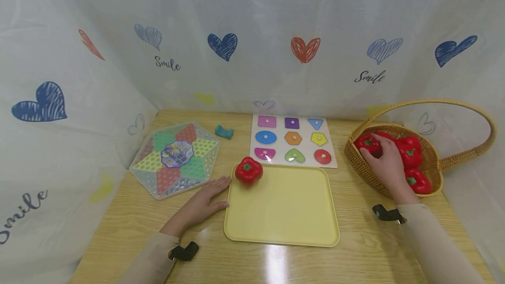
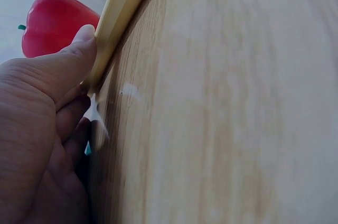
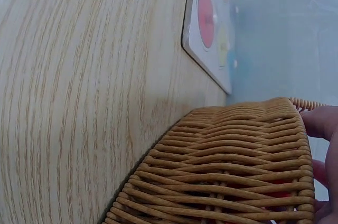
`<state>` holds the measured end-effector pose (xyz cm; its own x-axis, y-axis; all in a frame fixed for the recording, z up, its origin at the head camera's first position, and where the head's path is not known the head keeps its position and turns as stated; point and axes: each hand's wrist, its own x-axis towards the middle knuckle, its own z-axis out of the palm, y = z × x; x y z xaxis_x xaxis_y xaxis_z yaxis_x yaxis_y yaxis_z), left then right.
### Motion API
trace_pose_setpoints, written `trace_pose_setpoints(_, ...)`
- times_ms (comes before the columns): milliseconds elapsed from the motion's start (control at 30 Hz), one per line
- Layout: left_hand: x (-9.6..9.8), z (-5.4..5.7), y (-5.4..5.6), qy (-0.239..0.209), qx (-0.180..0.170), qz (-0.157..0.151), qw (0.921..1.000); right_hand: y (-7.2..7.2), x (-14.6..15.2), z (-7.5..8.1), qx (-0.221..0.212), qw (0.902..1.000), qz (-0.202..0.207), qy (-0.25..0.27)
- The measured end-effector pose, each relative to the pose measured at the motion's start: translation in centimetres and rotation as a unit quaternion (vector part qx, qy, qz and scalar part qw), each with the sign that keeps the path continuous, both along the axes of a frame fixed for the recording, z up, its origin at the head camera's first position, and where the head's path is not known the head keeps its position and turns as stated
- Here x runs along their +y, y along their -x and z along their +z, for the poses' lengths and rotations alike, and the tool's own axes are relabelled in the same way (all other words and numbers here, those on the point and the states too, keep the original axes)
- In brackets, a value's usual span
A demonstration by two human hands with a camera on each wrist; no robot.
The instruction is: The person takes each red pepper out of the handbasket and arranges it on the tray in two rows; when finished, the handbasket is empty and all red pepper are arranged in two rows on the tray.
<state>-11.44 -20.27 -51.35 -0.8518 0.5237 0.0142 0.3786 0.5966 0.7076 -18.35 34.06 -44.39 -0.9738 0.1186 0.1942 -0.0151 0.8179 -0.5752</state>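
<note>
A red toy bell pepper (image 1: 248, 172) with a green stem sits at the upper left corner of the yellow tray (image 1: 282, 205). My left hand (image 1: 202, 203) lies at the tray's left side, fingers extended; in the left wrist view its thumb (image 2: 79, 57) touches the tray rim. Over on the right, a wicker basket (image 1: 364, 172) holds several more red peppers (image 1: 410, 151). Reaching into it, my right hand (image 1: 385, 161) holds a red bell pepper (image 1: 368, 143) at the basket's left side, between thumb and fingers. The right wrist view mostly shows basket weave, hiding that pepper's grip.
Behind the tray lies a shape puzzle board (image 1: 293, 140) with knobbed pieces. A star-shaped checkers board (image 1: 177, 159) is at the left, with a small teal block (image 1: 224, 132) beside it. The basket's tall handle (image 1: 469, 108) arches over to the right. A printed curtain surrounds the table.
</note>
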Motion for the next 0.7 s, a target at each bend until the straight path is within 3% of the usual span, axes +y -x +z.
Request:
trace_pose_setpoints(500,0.09,0.22,-0.12,0.001,-0.008,0.003,1.0,0.44,0.09,0.19,-0.048,0.9987,-0.002,-0.015)
trace_pose_setpoints(700,0.11,0.23,-0.16,0.0,-0.005,0.006,1.0,0.37,-0.04,0.22,-0.044,0.9989,-0.002,-0.016)
